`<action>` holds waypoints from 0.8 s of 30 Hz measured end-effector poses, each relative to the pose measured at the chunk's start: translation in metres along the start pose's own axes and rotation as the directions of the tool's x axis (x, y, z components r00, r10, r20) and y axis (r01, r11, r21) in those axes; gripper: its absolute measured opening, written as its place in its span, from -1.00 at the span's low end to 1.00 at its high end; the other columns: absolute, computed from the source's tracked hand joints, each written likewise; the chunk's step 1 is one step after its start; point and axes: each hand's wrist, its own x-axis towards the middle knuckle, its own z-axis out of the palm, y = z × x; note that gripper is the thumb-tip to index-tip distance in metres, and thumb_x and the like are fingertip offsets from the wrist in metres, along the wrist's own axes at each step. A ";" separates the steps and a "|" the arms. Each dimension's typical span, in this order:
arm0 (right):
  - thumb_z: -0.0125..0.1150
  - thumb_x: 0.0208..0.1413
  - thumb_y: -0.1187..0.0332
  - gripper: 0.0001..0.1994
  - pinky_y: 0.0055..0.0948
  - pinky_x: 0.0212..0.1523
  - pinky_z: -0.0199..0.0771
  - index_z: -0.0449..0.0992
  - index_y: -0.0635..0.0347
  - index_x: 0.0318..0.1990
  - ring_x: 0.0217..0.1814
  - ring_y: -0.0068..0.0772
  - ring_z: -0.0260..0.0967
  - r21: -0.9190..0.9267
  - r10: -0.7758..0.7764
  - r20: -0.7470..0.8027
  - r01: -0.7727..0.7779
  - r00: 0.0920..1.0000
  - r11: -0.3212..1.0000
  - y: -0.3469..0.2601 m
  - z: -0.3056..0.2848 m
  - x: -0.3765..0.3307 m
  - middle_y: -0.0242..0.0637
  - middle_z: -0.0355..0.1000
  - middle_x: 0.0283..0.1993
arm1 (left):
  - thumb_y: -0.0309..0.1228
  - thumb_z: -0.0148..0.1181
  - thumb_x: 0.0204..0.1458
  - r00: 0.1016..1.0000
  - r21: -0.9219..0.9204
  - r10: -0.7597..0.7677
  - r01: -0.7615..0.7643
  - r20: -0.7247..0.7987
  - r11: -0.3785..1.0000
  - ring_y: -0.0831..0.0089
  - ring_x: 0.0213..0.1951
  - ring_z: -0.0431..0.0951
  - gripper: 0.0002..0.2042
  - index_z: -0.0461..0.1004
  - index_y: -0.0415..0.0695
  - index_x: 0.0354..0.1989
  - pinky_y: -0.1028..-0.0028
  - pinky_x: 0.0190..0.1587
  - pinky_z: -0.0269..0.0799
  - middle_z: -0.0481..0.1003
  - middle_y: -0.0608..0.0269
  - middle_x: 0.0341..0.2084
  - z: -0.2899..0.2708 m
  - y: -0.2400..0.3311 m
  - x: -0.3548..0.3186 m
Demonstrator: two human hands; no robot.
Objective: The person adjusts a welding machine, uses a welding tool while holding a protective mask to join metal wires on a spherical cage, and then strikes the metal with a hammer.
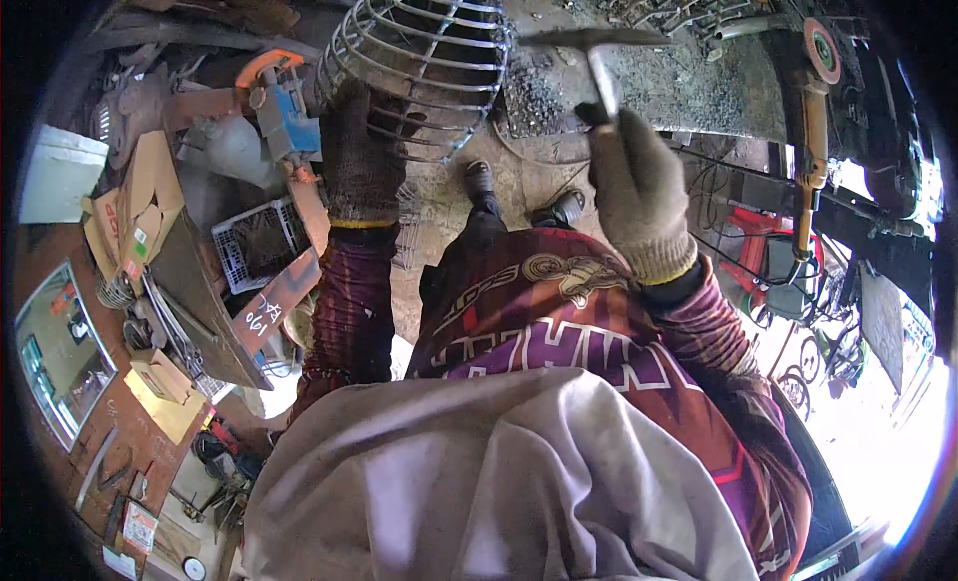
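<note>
My right hand (644,187), in a light knit glove, is closed round the handle of a chipping hammer (599,77). The hammer's long, thin head is raised over the worktable's near edge, apart from the cage. My left hand (361,147), in a darker glove, grips the lower left side of a round metal cage (439,57). Curved bars and crossing ribs make up this cage, with darker marks at some joints. Part of the left hand's fingers is hidden behind the bars.
Dark grit covers the metal worktable (733,87), with several bent rods (679,2) at its back. An angle grinder (816,112) lies at the right, its cord hanging down. To the left are a blue and orange machine (284,112), a plastic crate (257,247) and cardboard boxes (140,197).
</note>
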 end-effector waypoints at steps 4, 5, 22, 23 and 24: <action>0.06 0.30 0.29 -0.78 -0.38 -0.43 0.42 0.50 0.20 -0.04 -0.48 -0.41 0.48 0.073 -0.095 -0.126 0.105 0.987 0.992 -0.010 0.000 0.002 -0.20 0.50 -0.47 | -0.25 0.16 0.22 0.919 0.482 0.340 -0.394 0.199 0.783 0.38 -0.21 0.60 -0.65 0.44 -0.12 0.12 0.42 -0.22 0.57 0.56 0.21 -0.09 -0.021 -0.006 0.012; 0.05 0.30 0.28 -0.78 -0.33 -0.42 0.44 0.49 0.20 -0.06 -0.46 -0.31 0.51 0.040 -0.136 -0.140 0.143 0.981 0.989 -0.001 0.008 0.003 -0.15 0.50 -0.46 | -0.22 0.14 0.23 0.841 0.671 0.422 -0.530 0.339 0.519 0.37 -0.19 0.60 -0.63 0.42 -0.10 0.14 0.40 -0.18 0.58 0.55 0.21 -0.07 -0.028 -0.010 0.014; -0.01 0.32 0.20 -0.76 -0.02 -0.38 0.44 0.42 0.18 -0.10 -0.32 0.22 0.48 -0.108 -0.266 -0.151 0.252 0.952 0.962 -0.001 0.012 0.003 0.11 0.47 -0.42 | -0.34 0.14 0.23 0.996 0.175 0.085 -0.091 0.040 0.980 0.49 -0.18 0.56 -0.73 0.46 -0.17 0.04 0.46 -0.14 0.50 0.54 0.25 -0.17 -0.012 0.000 0.005; 0.01 0.31 0.23 -0.77 -0.04 -0.37 0.44 0.42 0.19 -0.08 -0.31 0.21 0.49 -0.219 -0.203 -0.055 0.187 0.978 0.958 0.003 0.014 0.006 0.10 0.48 -0.40 | -0.32 0.14 0.23 0.999 0.088 0.015 -0.012 -0.030 0.996 0.50 -0.20 0.56 -0.73 0.46 -0.16 0.04 0.47 -0.16 0.50 0.54 0.26 -0.18 -0.009 0.001 0.006; 0.02 0.31 0.25 -0.78 -0.06 -0.37 0.45 0.42 0.20 -0.06 -0.31 0.20 0.49 -0.328 -0.129 0.038 0.135 0.991 0.935 0.008 0.017 0.010 0.09 0.48 -0.39 | -0.32 0.14 0.23 0.999 0.088 0.019 -0.016 -0.030 0.996 0.50 -0.20 0.56 -0.73 0.46 -0.16 0.04 0.47 -0.16 0.50 0.54 0.26 -0.18 -0.009 0.001 0.006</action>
